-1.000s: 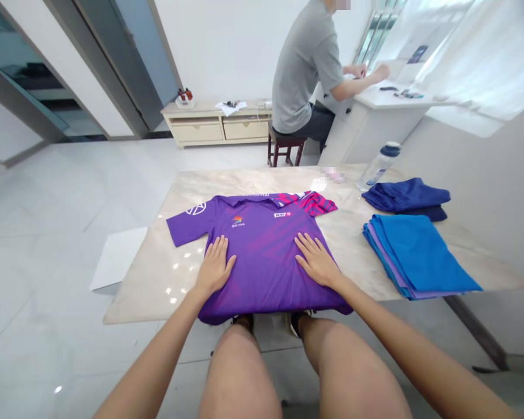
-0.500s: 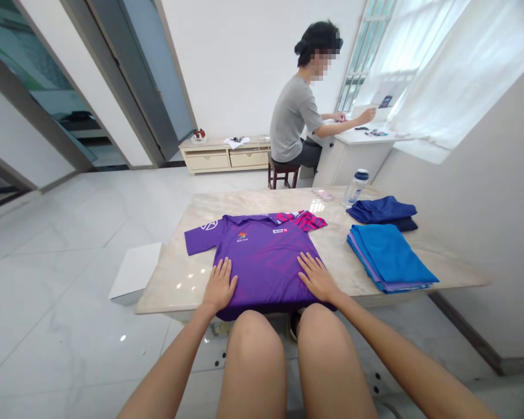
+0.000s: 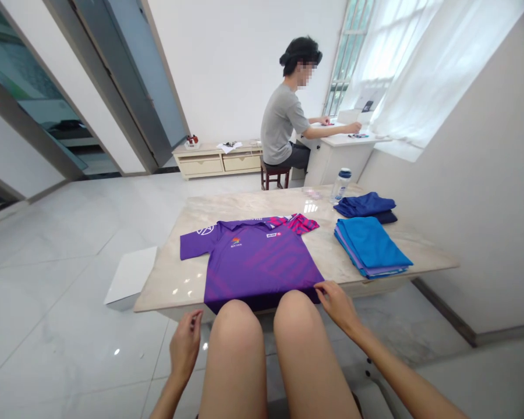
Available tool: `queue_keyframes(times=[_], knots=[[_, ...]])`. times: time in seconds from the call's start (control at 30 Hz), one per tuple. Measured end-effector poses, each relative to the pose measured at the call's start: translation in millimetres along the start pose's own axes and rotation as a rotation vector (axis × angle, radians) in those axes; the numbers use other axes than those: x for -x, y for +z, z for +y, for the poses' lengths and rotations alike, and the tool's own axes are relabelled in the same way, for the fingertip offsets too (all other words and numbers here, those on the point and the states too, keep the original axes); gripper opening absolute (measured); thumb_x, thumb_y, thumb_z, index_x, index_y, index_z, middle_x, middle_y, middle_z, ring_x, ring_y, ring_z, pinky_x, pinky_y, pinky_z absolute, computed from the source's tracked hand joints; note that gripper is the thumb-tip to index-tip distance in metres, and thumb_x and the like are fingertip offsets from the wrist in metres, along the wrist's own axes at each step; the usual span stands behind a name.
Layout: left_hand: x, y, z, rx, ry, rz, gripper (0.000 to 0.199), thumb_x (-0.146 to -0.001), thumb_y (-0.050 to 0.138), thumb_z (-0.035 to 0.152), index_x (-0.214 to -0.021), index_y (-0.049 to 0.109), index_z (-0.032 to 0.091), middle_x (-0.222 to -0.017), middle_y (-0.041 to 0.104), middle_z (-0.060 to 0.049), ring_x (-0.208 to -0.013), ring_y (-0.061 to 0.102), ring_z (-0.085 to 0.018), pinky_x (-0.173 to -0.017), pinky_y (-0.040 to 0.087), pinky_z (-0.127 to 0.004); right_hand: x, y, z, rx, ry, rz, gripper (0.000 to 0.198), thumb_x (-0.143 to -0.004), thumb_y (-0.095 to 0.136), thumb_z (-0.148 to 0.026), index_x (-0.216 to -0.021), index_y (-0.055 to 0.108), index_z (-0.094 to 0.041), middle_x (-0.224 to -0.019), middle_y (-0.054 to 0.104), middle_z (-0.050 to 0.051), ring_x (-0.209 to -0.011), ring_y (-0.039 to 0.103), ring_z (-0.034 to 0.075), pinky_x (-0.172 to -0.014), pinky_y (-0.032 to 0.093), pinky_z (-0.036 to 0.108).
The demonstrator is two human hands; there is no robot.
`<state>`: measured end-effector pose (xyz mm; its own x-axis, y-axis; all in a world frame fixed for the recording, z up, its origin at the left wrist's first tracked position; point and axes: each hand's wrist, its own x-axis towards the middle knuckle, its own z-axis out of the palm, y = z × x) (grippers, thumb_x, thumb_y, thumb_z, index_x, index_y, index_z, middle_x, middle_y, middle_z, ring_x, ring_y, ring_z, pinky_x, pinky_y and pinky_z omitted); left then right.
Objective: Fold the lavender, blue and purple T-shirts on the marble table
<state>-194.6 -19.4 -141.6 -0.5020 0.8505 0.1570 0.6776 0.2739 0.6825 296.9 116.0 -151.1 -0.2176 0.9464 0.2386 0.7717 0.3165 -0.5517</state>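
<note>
A purple short-sleeved polo shirt (image 3: 257, 262) lies spread front-up on the marble-topped table (image 3: 166, 285), its collar away from me and its hem hanging over the near edge. One sleeve is plain purple with a white emblem; the other has pink stripes. My right hand (image 3: 338, 305) is at the hem's right corner, thumb and fingertips pinched on the fabric. Off the table, left of my knees, my left hand (image 3: 186, 346) hangs apart from the shirt. Its fingers are curled together with nothing visible in them.
Folded blue and lilac clothes (image 3: 371, 244) are stacked on the table's right side. Behind them lie dark blue garments (image 3: 367, 205) and a clear bottle (image 3: 340, 185). A white box (image 3: 131, 273) stands left of the table. Beyond, a person (image 3: 283, 122) sits at a white desk.
Both hands were lying flat on the shirt. My left hand has drawn back off the table; my right has slid down to the hem corner and pinched it. The view shifted slightly.
</note>
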Motion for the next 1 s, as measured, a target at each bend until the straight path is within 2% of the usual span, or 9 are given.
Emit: queue_keyframes(times=[0.13, 0.27, 0.4, 0.5, 0.63, 0.77, 0.87, 0.93, 1.0], knots=[[21, -7, -18, 0.121, -0.23, -0.023, 0.061, -0.08, 0.062, 0.079, -0.104, 0.08, 0.026, -0.101, 0.083, -0.011, -0.083, 0.077, -0.036, -0.077, 0.062, -0.047, 25, 0, 23, -0.143, 0.406, 0.14, 0.057, -0.086, 0.067, -0.075, -0.104, 0.079, -0.022, -0.086, 0.081, 0.011, -0.074, 0.075, 0.032, -0.073, 0.062, 0.046], [5, 11, 0, 0.249, -0.325, -0.098, 0.095, -0.062, 0.072, 0.09, -0.12, 0.082, 0.015, -0.08, 0.074, -0.005, -0.063, 0.066, -0.027, -0.065, 0.055, -0.041, 20, 15, 28, -0.426, 0.609, 0.116, 0.079, -0.064, 0.077, -0.084, -0.109, 0.075, -0.019, -0.069, 0.072, 0.005, -0.059, 0.066, 0.028, -0.049, 0.055, 0.038], [-9, 32, 19, 0.397, -0.415, -0.115, 0.091, -0.059, 0.077, 0.094, -0.103, 0.084, 0.015, -0.072, 0.07, -0.006, -0.068, 0.067, -0.027, -0.065, 0.053, -0.037, 11, 28, 11, -0.565, 0.597, 0.144, 0.07, -0.062, 0.08, -0.089, -0.087, 0.07, -0.024, -0.059, 0.061, 0.0, -0.049, 0.056, 0.022, -0.041, 0.047, 0.034], [-6, 41, 19, 0.437, -0.423, -0.104, 0.081, -0.059, 0.078, 0.094, -0.085, 0.08, 0.017, -0.08, 0.075, -0.01, -0.076, 0.07, -0.028, -0.069, 0.057, -0.038, 14, 32, 3, -0.488, 0.561, 0.137, 0.065, -0.07, 0.074, -0.09, -0.068, 0.063, -0.026, -0.053, 0.057, 0.001, -0.045, 0.053, 0.021, -0.045, 0.048, 0.036], [16, 41, 6, 0.415, -0.43, -0.113, 0.075, -0.063, 0.076, 0.093, -0.08, 0.075, 0.019, -0.08, 0.074, -0.01, -0.079, 0.07, -0.029, -0.072, 0.06, -0.039, 39, 39, 6, -0.348, 0.546, 0.093, 0.063, -0.073, 0.071, -0.087, -0.061, 0.061, -0.026, -0.054, 0.059, 0.004, -0.05, 0.058, 0.024, -0.052, 0.051, 0.037], [51, 33, -8, 0.354, -0.501, -0.105, 0.079, -0.064, 0.073, 0.097, -0.084, 0.074, 0.02, -0.082, 0.075, -0.01, -0.08, 0.073, -0.031, -0.069, 0.061, -0.041, 88, 47, 11, -0.394, 0.662, 0.032, 0.057, -0.072, 0.069, -0.083, -0.076, 0.071, -0.026, -0.064, 0.067, 0.007, -0.054, 0.066, 0.03, -0.049, 0.054, 0.04], [60, 19, -6, 0.27, -0.514, -0.033, 0.076, -0.071, 0.068, 0.096, -0.093, 0.073, 0.024, -0.087, 0.076, -0.009, -0.078, 0.074, -0.031, -0.067, 0.06, -0.042, 108, 37, 6, -0.386, 0.733, 0.104, 0.057, -0.077, 0.067, -0.08, -0.099, 0.076, -0.029, -0.075, 0.073, 0.009, -0.058, 0.071, 0.034, -0.047, 0.057, 0.045], [43, 8, 6, 0.215, -0.426, -0.055, 0.067, -0.08, 0.066, 0.09, -0.099, 0.072, 0.026, -0.09, 0.077, -0.008, -0.078, 0.072, -0.03, -0.068, 0.06, -0.043, 95, 20, -2, -0.34, 0.699, 0.171, 0.052, -0.083, 0.066, -0.078, -0.106, 0.076, -0.032, -0.082, 0.074, 0.01, -0.065, 0.073, 0.035, -0.051, 0.06, 0.047], [5, -1, 27, 0.154, -0.266, -0.139, 0.056, -0.088, 0.063, 0.082, -0.103, 0.072, 0.028, -0.09, 0.076, -0.007, -0.077, 0.07, -0.029, -0.071, 0.06, -0.043, 56, 1, -12, -0.298, 0.577, 0.191, 0.045, -0.091, 0.064, -0.072, -0.109, 0.076, -0.033, -0.087, 0.076, 0.012, -0.075, 0.074, 0.035, -0.059, 0.063, 0.048]])
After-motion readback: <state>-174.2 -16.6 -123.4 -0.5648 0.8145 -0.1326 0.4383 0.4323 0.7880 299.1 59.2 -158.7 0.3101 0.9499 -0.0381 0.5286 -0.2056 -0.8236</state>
